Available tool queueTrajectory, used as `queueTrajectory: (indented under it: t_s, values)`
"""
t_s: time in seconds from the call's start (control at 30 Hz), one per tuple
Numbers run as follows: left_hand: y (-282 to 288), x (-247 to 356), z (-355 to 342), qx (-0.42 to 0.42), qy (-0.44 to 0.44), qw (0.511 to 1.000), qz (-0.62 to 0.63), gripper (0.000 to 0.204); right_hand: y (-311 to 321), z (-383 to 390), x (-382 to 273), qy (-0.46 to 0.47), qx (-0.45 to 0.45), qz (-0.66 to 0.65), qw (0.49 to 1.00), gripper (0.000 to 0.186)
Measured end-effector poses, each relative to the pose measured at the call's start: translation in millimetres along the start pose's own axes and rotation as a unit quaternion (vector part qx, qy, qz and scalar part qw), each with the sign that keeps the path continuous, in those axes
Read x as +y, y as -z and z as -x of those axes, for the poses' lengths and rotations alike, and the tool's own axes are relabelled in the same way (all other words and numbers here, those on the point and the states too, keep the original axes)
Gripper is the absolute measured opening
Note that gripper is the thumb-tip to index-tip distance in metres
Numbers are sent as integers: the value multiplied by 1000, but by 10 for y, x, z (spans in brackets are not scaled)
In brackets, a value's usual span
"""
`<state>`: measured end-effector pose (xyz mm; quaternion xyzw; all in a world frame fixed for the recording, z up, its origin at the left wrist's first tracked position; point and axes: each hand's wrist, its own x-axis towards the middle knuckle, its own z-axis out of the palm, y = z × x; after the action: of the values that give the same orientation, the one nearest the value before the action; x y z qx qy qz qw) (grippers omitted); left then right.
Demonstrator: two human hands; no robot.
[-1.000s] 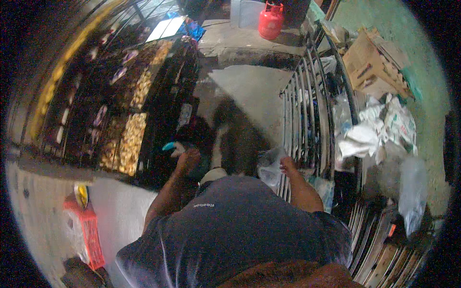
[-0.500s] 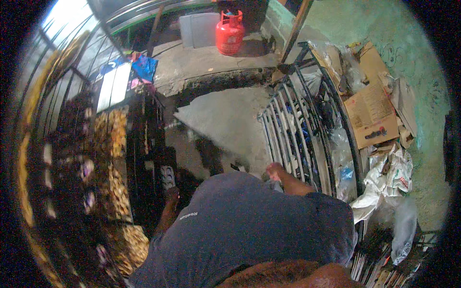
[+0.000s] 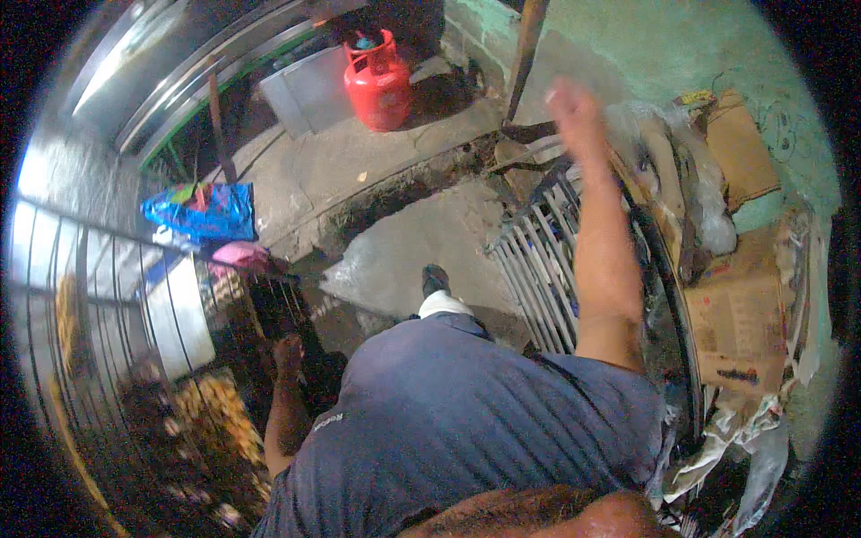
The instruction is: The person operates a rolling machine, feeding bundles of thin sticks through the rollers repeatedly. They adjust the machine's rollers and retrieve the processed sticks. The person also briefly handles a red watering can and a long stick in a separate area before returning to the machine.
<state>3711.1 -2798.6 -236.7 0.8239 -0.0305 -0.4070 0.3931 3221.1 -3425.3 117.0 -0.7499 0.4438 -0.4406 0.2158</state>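
Grip and finger spread can't be told: right hand (image 3: 577, 109) blurred, up near far end of slatted metal rack (image 3: 542, 289), clear plastic (image 3: 715, 224) right of it; left hand (image 3: 289, 352) low, dim. Best reach slowly, clear of rack edge.

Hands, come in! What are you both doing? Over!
Right hand raised, blurred; grip unclear. Left hand low by dark shelving, grip unclear. Slatted rack beside right arm. Curb ahead, red cylinder beyond.

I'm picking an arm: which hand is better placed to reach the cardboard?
Right, probably: the right hand is outstretched on the same side as the cardboard; the left hand is on the opposite side.
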Motion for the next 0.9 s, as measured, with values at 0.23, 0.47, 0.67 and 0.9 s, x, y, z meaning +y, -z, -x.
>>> queueTrajectory:
  t_s: [0.23, 0.47, 0.67, 0.9]
  values:
    - [42, 687, -599, -20, 122, 982, 145, 29, 1618, -2631, 1345, -34, -42, 534, 844, 52]
    - [-805, 1438, -511, -12, 125, 991, 37, 15, 2054, -2349, 1662, -323, -228, 660, 640, 41]
    - [-707, 1659, -1170, -37, 39, 998, 23, 17, 1593, -2428, 1306, -394, -317, 652, 565, 45]
    - [-761, 2259, -1632, -93, 46, 987, 126, 24, 1677, -2322, 1982, -356, -342, 624, 606, 50]
